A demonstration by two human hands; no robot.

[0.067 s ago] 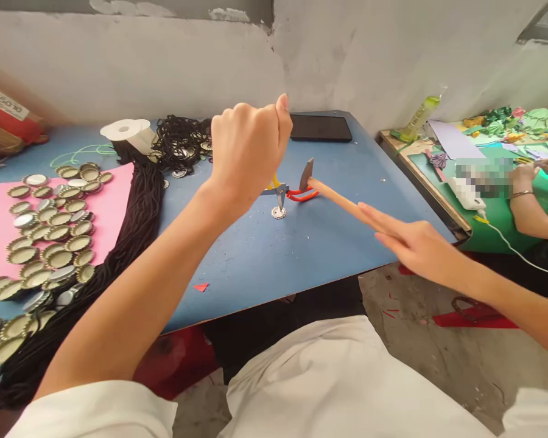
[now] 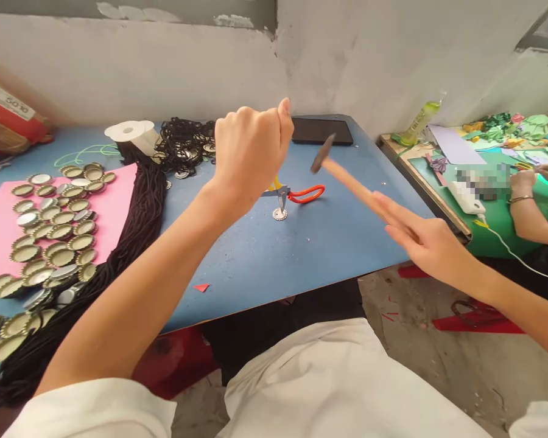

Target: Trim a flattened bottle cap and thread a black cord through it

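The left hand (image 2: 251,149) is seen at the centre of the frame, clenched into a fist with the thumb pressed on top. A pair of scissors (image 2: 305,194) is gripped in it: a yellow part shows just under the fist, an orange loop lies out to the right, and the grey tip is set point down on a flattened bottle cap (image 2: 279,214). The cap lies flat on the blue table (image 2: 265,261), directly below the fist and apart from the fingers, touched by the scissor tip alone.

The right hand (image 2: 422,240) is found at the right of centre. A hammer (image 2: 347,179) is grasped by the end of its wooden handle, with the fingers (image 2: 393,210) laid nearly straight along the wood; how the palm closes beneath cannot be told. The dark hammer head is held in the air, up and to the right of the cap and well apart from it, just right of the fist.

At the left of the frame, many bottle caps (image 2: 55,231) are spread over a pink sheet (image 2: 114,207), with a thick bundle of black cords (image 2: 137,225) beside it. A white spool (image 2: 130,132) and a dark tablet (image 2: 322,131) are placed near the far edge. At the right edge, another person's hands (image 2: 525,182) are seen over a green table (image 2: 502,213).
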